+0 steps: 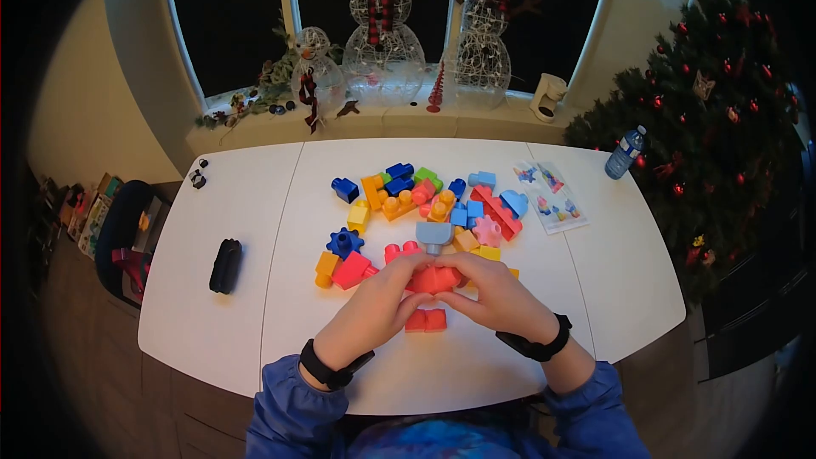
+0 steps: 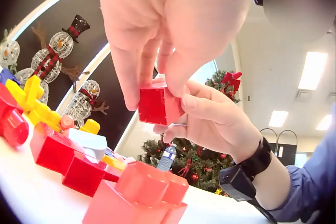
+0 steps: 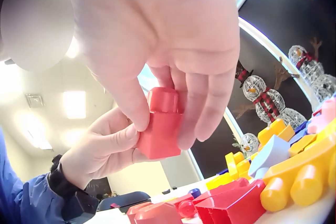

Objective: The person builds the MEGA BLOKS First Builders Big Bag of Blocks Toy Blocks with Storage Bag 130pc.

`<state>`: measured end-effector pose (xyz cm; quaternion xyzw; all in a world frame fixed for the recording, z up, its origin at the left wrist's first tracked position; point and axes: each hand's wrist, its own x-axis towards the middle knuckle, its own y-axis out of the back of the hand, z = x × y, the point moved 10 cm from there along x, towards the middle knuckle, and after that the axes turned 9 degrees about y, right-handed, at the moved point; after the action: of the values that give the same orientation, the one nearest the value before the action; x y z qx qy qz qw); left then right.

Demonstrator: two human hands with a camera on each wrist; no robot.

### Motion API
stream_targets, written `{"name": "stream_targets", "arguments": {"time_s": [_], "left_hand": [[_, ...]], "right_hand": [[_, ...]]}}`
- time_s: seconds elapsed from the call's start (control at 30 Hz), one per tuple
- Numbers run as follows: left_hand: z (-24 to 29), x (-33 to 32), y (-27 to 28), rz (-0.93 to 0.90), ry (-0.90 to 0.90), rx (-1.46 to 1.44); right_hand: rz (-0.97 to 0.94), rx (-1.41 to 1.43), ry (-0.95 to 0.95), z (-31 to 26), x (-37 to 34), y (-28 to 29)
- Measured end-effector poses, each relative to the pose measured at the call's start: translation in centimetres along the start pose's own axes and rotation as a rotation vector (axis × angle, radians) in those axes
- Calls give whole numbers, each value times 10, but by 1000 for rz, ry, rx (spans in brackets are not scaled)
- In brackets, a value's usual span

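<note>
Both hands meet over the table's near middle around a red toy building block [image 1: 435, 279]. My left hand [image 1: 374, 302] pinches it from one side, thumb and fingertips on its faces. From the other side my right hand [image 1: 501, 296] pinches the same block. In the left wrist view the block [image 2: 160, 106] shows a flat square end. A rounded stud tops the block [image 3: 161, 129] in the right wrist view. Below the hands a smaller red block [image 1: 425, 320] lies on the white table [image 1: 340, 374]. Just beyond them is a pale blue-grey block [image 1: 435, 234].
Several coloured blocks spread beyond the hands, among them a dark blue gear piece [image 1: 345, 242], a pink gear piece [image 1: 487, 230] and a long red block [image 1: 497, 214]. A picture sheet [image 1: 552, 195] and water bottle [image 1: 626, 153] are at right. A black case [image 1: 225, 266] lies left.
</note>
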<state>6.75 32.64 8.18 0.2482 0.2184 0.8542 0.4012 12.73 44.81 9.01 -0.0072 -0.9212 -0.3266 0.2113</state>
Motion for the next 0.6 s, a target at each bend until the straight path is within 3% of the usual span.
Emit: {"name": "stream_targets", "arguments": {"time_s": [0.17, 0.27, 0.37, 0.6], "left_hand": [[-1, -13, 0, -59, 68, 107], [-6, -19, -16, -165, 23, 108], [-21, -25, -37, -200, 83, 225], [-33, -26, -47, -183, 89, 223]], "right_hand": [[-29, -160, -113, 1, -16, 23], [-241, -273, -143, 23, -35, 5], [-310, -262, -120, 33, -46, -20], [-306, -243, -111, 33, -43, -44]]}}
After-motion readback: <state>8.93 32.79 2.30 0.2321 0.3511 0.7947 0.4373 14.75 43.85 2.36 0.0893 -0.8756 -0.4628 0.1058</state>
